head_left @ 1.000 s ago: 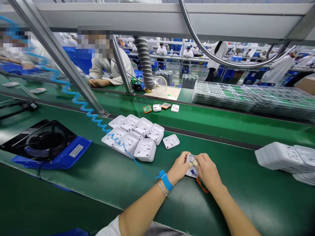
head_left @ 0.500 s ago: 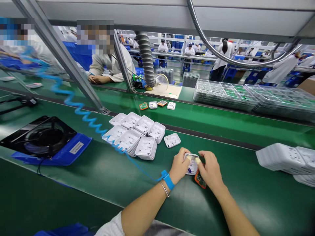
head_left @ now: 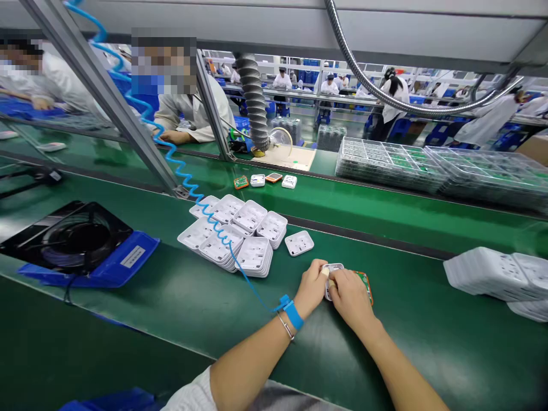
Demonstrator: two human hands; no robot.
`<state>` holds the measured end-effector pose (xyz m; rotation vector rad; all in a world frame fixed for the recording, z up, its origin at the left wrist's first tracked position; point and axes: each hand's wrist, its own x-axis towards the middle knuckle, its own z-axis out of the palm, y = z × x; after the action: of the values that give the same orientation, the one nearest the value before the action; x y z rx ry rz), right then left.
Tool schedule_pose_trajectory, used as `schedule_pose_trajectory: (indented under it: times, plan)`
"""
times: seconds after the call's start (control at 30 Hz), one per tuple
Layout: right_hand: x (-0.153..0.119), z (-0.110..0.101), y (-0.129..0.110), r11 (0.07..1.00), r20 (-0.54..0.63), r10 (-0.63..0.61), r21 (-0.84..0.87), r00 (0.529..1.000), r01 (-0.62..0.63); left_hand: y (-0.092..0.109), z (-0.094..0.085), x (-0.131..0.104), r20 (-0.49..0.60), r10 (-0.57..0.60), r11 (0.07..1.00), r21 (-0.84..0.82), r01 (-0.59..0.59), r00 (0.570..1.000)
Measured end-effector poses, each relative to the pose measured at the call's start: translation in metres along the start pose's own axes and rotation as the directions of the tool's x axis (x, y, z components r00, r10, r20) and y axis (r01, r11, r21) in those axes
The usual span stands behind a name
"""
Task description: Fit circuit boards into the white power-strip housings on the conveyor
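My left hand [head_left: 314, 288] grips the left side of a small white housing [head_left: 329, 291] on the green bench. Over the housing's right side, my right hand [head_left: 350, 294] has its fingers bent down onto it and hides much of its inside. An orange-edged green circuit board [head_left: 366, 285] lies beyond the right hand, partly covered by it. A blue strap [head_left: 293, 315] with a coiled cord circles my left wrist. One loose white shell [head_left: 299, 244] sits up and left of the hands.
Stacked white shells [head_left: 253, 255] stand left of centre, more stacks [head_left: 488, 277] at right. A black fan [head_left: 81, 237] lies on the left. Small parts [head_left: 257, 180] rest on the belt [head_left: 385, 208]. Clear trays [head_left: 389, 165] stand behind; a person [head_left: 188, 117] sits opposite.
My right hand has moved left over the housing, and more of the board shows at its right. The small parts on the belt have shifted left. The coiled blue cord has swung right.
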<state>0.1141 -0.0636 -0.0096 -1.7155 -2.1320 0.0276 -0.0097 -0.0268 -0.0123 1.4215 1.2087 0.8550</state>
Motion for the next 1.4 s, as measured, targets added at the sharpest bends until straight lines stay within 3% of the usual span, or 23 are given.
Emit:
schedule_pose_trajectory:
  times: [0.2, 0.57, 0.73, 1.07, 1.3, 1.4]
  plan:
    - [0.002, -0.003, 0.002, 1.000, -0.075, -0.013, 0.019, 0.997, 0.015, -0.004, -0.001, 0.000, 0.002, 0.036, 0.999, 0.030, -0.036, 0.999]
    - [0.001, 0.004, 0.006, 0.991, -0.025, -0.021, 0.133, 0.999, 0.024, 0.003, -0.004, -0.003, -0.014, 0.025, 0.995, 0.097, -0.024, 1.000]
    - [0.001, 0.008, 0.006, 0.994, -0.018, -0.058, 0.096, 0.998, 0.060, 0.006, -0.004, -0.003, -0.025, 0.031, 0.990, 0.138, -0.027, 0.999]
    - [0.000, 0.003, 0.006, 0.997, -0.019, -0.015, 0.075, 1.000, 0.016, 0.007, -0.003, -0.004, -0.008, 0.060, 0.976, 0.211, -0.057, 0.998]
    - [0.000, 0.005, 0.006, 0.995, -0.034, -0.050, 0.080, 0.998, 0.053, 0.009, -0.001, -0.007, -0.003, 0.111, 0.935, 0.340, -0.103, 0.994]
    - [-0.003, 0.002, 0.009, 0.993, -0.073, -0.056, 0.102, 0.996, 0.063, 0.009, -0.006, -0.003, -0.003, 0.123, 0.947, 0.299, -0.116, 0.992]
